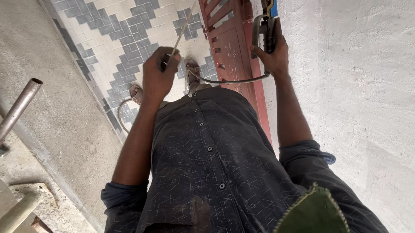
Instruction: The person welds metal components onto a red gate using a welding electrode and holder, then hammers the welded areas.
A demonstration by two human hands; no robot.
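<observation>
Left hand (158,77) closed around a thin welding rod (182,32), long axis running up toward one o'clock, tip ending just beside the red metal gate (230,47). Right hand (272,54) gripping the electrode holder (265,27) at three o'clock from the left hand, against the gate's edge, cable (229,80) looping back between both hands. Rod's upper end nearer the holder than the lower.

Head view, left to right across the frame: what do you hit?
Metal pipe → grey and cream zigzag tiled floor → left hand gripping a thin rod → red metal gate → right hand on a clamp-like holder → rough plastered wall.
</observation>
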